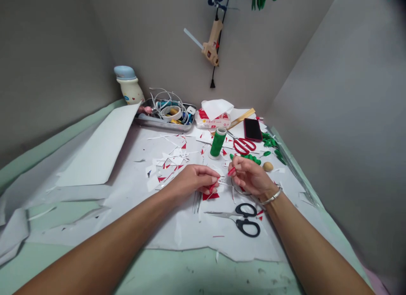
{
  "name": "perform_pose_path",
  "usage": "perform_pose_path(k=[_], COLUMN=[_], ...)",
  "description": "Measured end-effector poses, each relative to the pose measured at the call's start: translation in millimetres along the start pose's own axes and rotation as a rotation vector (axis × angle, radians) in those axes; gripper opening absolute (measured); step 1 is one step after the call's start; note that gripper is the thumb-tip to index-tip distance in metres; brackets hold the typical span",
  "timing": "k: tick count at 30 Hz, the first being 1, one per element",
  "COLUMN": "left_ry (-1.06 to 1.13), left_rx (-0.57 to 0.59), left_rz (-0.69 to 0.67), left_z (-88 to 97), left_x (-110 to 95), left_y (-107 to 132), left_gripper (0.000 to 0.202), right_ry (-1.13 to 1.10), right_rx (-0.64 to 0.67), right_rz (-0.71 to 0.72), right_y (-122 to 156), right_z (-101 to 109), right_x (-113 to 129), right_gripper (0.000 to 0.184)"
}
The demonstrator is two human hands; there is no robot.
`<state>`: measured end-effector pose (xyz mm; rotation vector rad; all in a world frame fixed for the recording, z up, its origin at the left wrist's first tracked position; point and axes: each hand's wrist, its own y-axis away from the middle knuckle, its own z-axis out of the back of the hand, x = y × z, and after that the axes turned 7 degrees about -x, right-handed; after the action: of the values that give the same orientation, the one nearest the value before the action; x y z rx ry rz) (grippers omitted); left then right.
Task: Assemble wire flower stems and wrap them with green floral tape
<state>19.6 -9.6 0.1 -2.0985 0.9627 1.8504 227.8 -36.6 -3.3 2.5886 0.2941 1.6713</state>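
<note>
My left hand (pixel 195 180) is closed in a pinch on one end of a small red and white paper piece (pixel 222 180). My right hand (pixel 250 176), with a silver bangle at the wrist, pinches the other end, where a red tip shows. Both hands hover just above white paper sheets (pixel 177 227) strewn with red and white scraps. Black-handled scissors (pixel 242 216) lie right in front of my right wrist. A green thread spool (pixel 218 142) stands just behind my hands.
Red-handled scissors (pixel 242 144), a dark phone (pixel 253 129), a tissue pack (pixel 212 115) and green leaf pieces (pixel 269 144) lie at the back right. A metal tray (pixel 165 121) holds cables and tape. A glue gun (pixel 212 43) hangs on the wall. A folded white sheet (pixel 101 147) lies left.
</note>
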Motion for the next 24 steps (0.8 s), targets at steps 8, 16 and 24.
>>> perform_pose_path(k=[8, 16, 24], left_ry=[-0.06, -0.091, -0.101], left_rx=[-0.009, -0.02, -0.036], left_rz=[0.041, 0.047, 0.041], left_z=[-3.8, -6.0, -7.4], left_x=[-0.4, -0.9, -2.4], left_y=[1.9, 2.7, 3.6], left_gripper=[0.016, 0.015, 0.012], right_ry=[0.152, 0.23, 0.258], right_rx=[-0.081, -0.107, -0.093], right_rz=[-0.004, -0.011, -0.003], right_y=[-3.0, -2.1, -1.8], right_z=[-2.2, -4.9, -5.0], right_x=[-5.4, -4.7, -5.1], right_gripper=[0.003, 0.003, 0.003])
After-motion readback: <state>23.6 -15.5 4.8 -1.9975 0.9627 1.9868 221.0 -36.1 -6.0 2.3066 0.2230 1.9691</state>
